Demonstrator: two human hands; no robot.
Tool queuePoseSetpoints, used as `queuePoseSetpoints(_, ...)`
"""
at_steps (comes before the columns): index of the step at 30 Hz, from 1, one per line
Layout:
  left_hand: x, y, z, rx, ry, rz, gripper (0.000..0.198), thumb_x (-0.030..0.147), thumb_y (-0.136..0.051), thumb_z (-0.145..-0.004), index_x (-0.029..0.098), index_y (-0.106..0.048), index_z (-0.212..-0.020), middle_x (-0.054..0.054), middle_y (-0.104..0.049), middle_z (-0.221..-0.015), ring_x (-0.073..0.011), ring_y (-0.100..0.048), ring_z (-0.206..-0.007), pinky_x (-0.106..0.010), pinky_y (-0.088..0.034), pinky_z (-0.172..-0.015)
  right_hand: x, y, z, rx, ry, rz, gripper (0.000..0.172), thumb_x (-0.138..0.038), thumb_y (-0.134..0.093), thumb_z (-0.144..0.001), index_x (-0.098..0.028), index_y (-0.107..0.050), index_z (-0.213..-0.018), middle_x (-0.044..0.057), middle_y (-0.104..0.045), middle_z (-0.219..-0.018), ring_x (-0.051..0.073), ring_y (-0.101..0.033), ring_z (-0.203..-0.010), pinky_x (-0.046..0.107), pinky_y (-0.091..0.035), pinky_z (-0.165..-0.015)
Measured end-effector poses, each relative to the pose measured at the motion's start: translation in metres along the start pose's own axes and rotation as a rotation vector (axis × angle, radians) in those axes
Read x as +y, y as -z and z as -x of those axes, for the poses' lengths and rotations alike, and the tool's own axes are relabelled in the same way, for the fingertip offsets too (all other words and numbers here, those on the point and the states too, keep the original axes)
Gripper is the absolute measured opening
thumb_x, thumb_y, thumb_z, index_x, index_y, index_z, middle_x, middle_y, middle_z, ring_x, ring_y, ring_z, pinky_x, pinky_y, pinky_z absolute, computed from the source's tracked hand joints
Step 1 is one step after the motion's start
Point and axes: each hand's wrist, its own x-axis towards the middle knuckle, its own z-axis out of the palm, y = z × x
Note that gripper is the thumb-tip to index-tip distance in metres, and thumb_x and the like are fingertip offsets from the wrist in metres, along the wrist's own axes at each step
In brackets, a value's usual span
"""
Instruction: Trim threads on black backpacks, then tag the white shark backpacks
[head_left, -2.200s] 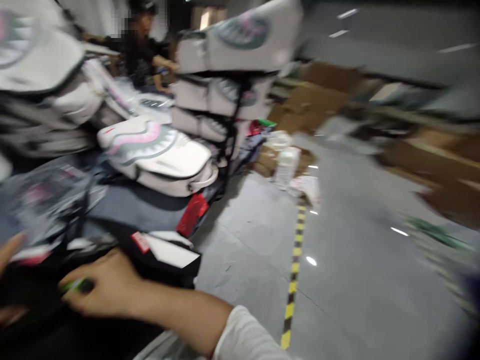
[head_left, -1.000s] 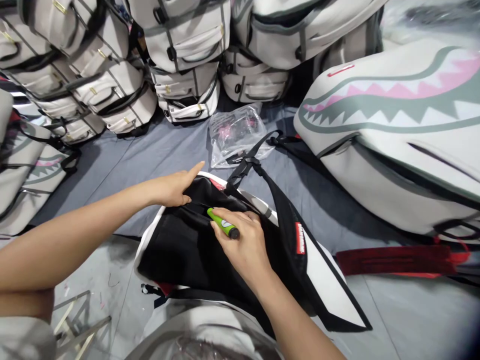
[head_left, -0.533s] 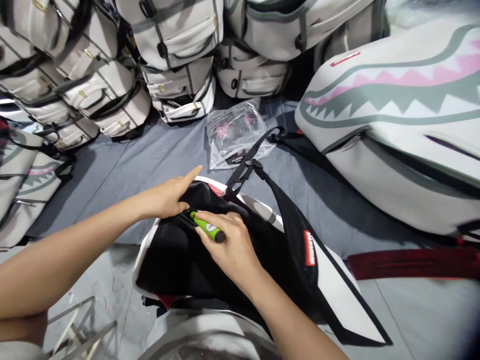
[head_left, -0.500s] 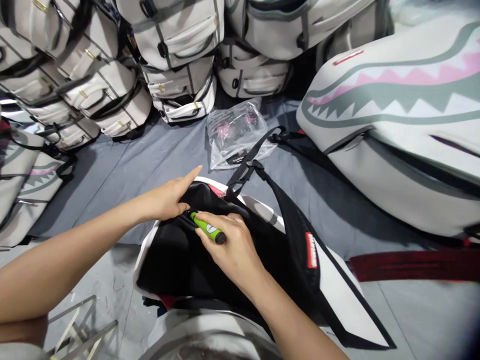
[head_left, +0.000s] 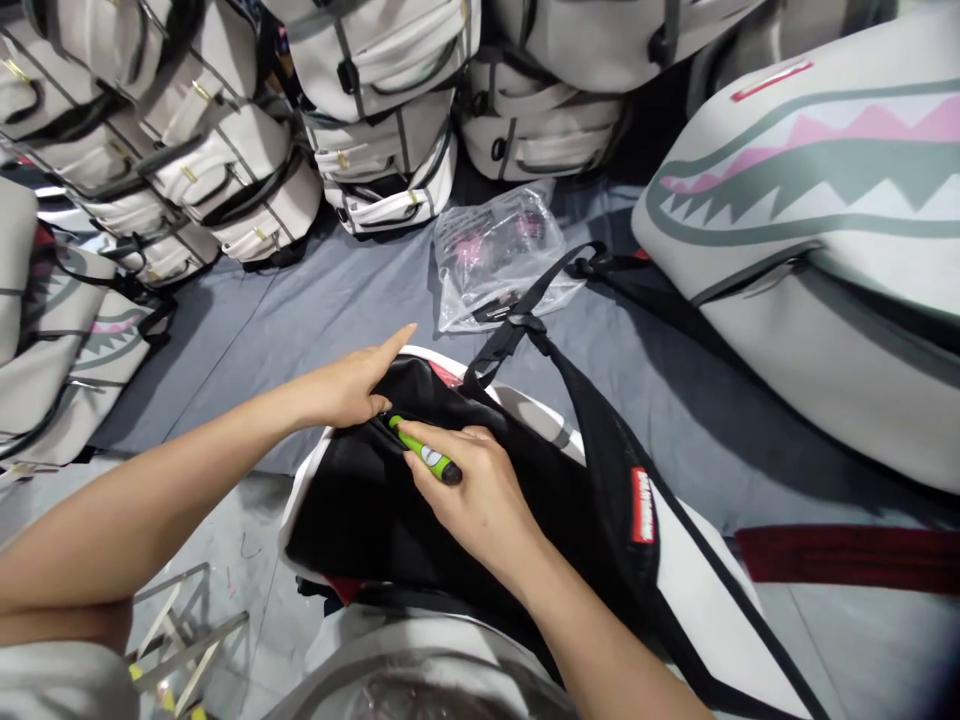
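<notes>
A white and black backpack lies before me, its black side facing up. My right hand is closed around a green marker with a dark end cap. The marker slants, its tip end towards a fold in the black material. My left hand holds the backpack's upper left edge. Its thumb presses close to the marker tip, and one finger stretches out past the edge; the other fingers are hidden. A black shoulder strap with a red label runs along the backpack's right part.
A clear plastic bag with small items lies on the grey cloth. A large backpack with a shark-mouth print stands at right. Stacked backpacks line the back and left. A dark red strip lies at right.
The whole view has shifted, so most things appear slightly further right. My right hand still grips the marker at the fold, and my left hand stays on the edge.
</notes>
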Motion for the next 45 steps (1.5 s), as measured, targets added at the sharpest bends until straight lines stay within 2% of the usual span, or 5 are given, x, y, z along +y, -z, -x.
queuePoseSetpoints(10,0.003,0.0,-0.001,-0.009,0.026,0.015,0.099,0.018,-0.059,-0.083,0.023,0.002,-0.161,-0.018,-0.035,-0.159,-0.0331,-0.041,-0.143,-0.048,-0.04,-0.111,-0.001,0.002,-0.003,-0.022,0.013,-0.006,0.031,-0.011,-0.069,-0.085,-0.026,-0.075,-0.111,-0.001,-0.078,-0.105,0.02,-0.073,-0.091,0.035,-0.054,-0.085)
queuePoseSetpoints(16,0.007,0.001,-0.001,-0.015,0.048,0.012,0.098,0.019,-0.059,-0.083,0.025,0.001,-0.161,-0.016,-0.039,-0.156,-0.032,-0.043,-0.142,-0.046,-0.042,-0.11,0.001,0.005,-0.004,-0.073,-0.007,-0.019,0.033,-0.011,-0.067,-0.085,-0.029,-0.075,-0.112,-0.002,-0.078,-0.107,0.02,-0.073,-0.094,0.035,-0.055,-0.089)
queuePoseSetpoints(19,0.007,0.001,-0.001,-0.024,0.055,0.006,0.096,0.018,-0.057,-0.084,0.025,0.0,-0.161,-0.016,-0.039,-0.157,-0.0316,-0.042,-0.142,-0.045,-0.041,-0.11,0.002,0.006,-0.005,-0.051,-0.007,-0.019,0.032,-0.012,-0.066,-0.086,-0.027,-0.075,-0.113,0.0,-0.078,-0.108,0.02,-0.073,-0.094,0.036,-0.056,-0.089)
queuePoseSetpoints(36,0.005,-0.003,-0.003,-0.001,0.027,0.026,0.096,0.015,-0.056,-0.082,0.023,-0.002,-0.161,-0.016,-0.035,-0.159,-0.0313,-0.037,-0.146,-0.045,-0.04,-0.112,0.007,0.011,-0.005,-0.145,-0.007,-0.041,0.035,-0.013,-0.064,-0.086,-0.029,-0.074,-0.116,0.001,-0.076,-0.113,0.022,-0.073,-0.101,0.039,-0.058,-0.095)
queuePoseSetpoints(45,0.006,0.001,-0.005,-0.001,0.029,0.033,0.092,0.013,-0.055,-0.085,0.019,-0.003,-0.161,-0.017,-0.039,-0.156,-0.0332,-0.046,-0.138,-0.043,-0.045,-0.108,0.011,0.012,0.0,-0.058,-0.044,-0.028,0.029,-0.025,-0.066,-0.088,-0.027,-0.074,-0.115,0.001,-0.077,-0.109,0.023,-0.074,-0.094,0.039,-0.06,-0.089)
